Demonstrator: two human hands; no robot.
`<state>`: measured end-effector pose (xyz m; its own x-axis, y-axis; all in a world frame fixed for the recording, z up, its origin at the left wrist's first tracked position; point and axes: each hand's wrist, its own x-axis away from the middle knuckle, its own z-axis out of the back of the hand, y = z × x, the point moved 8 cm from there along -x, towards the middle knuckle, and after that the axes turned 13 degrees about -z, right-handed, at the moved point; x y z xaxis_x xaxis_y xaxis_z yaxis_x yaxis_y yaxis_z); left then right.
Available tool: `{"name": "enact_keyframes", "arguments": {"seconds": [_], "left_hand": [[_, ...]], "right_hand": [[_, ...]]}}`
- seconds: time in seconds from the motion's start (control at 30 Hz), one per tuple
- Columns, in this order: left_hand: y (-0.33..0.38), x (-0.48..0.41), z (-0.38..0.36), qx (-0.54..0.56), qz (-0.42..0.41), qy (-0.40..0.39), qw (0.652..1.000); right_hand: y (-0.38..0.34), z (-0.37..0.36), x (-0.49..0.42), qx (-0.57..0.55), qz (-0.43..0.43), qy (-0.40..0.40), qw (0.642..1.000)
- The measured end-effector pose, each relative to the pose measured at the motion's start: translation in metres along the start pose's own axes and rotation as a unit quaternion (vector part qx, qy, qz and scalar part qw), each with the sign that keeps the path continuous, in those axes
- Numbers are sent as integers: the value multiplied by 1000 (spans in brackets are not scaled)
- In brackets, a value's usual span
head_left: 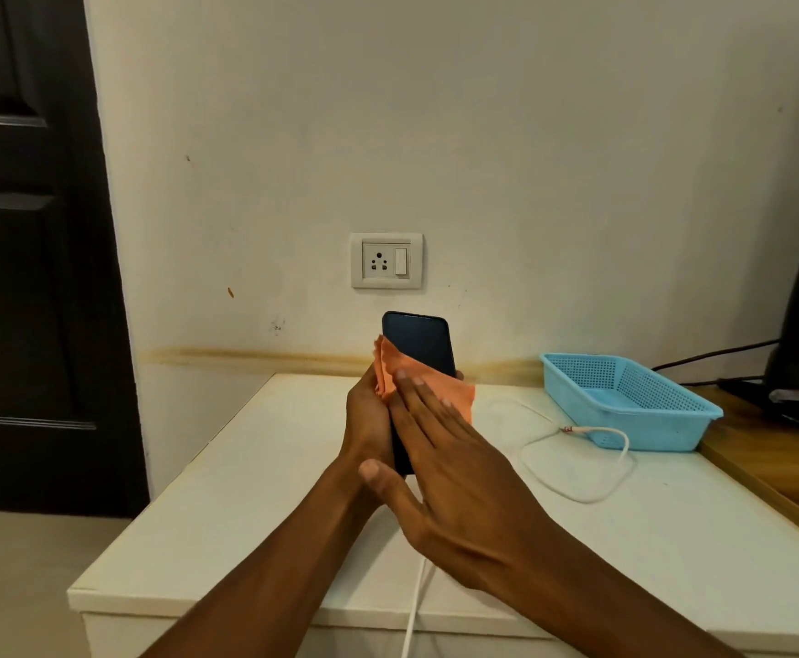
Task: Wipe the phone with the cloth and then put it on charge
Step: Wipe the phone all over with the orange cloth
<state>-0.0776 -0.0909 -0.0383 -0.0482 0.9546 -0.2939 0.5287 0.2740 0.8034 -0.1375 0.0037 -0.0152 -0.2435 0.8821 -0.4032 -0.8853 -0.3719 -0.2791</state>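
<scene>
A dark phone stands upright above the white table, its screen facing me. My left hand grips its lower left edge from behind. My right hand lies flat with fingers stretched, pressing an orange cloth against the lower half of the screen. The phone's bottom end is hidden by both hands. A white charging cable lies looped on the table to the right and runs off the front edge. The wall socket with its switch sits just above the phone; nothing is plugged into it.
A light blue perforated basket stands at the table's back right. Right of it is a wooden surface with dark cables and a black object. A dark door fills the left side.
</scene>
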Motion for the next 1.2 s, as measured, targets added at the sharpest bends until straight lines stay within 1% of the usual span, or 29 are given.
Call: {"name": "enact_keyframes", "arguments": {"seconds": [0.13,0.27,0.33,0.53,0.7,0.8,0.87,0.9,1.0,1.07,1.2], "left_hand": [[4,-2,3,5,0,24,1000],[3,4,-5,71,25,7,997],[3,7,-11,92,25,-15,995],[4,7,-12,60,-8,-27,998],[9,10,-13,13,-15,-59,998],[9,12,-12,-2,-57,-71,996],[11,12,-11,9,-102,-60,993],[12,12,-11,6,-111,-50,993],[11,9,-7,18,-56,-21,998],[10,7,-8,32,-26,-19,999],[5,10,-14,59,-5,-24,998]], "right_hand": [[5,-1,10,-21,-5,-21,1000],[26,3,14,-10,-26,-17,999],[36,8,9,-14,-39,-10,999],[38,20,-26,-57,-35,26,997],[14,20,-46,-73,-8,24,997],[2,16,-43,-61,21,11,998],[0,14,-39,-64,31,4,997],[2,14,-36,-66,35,-1,997],[13,12,-27,-54,35,-13,998],[24,14,-26,-48,25,-2,999],[41,24,-41,-46,-19,22,999]]}}
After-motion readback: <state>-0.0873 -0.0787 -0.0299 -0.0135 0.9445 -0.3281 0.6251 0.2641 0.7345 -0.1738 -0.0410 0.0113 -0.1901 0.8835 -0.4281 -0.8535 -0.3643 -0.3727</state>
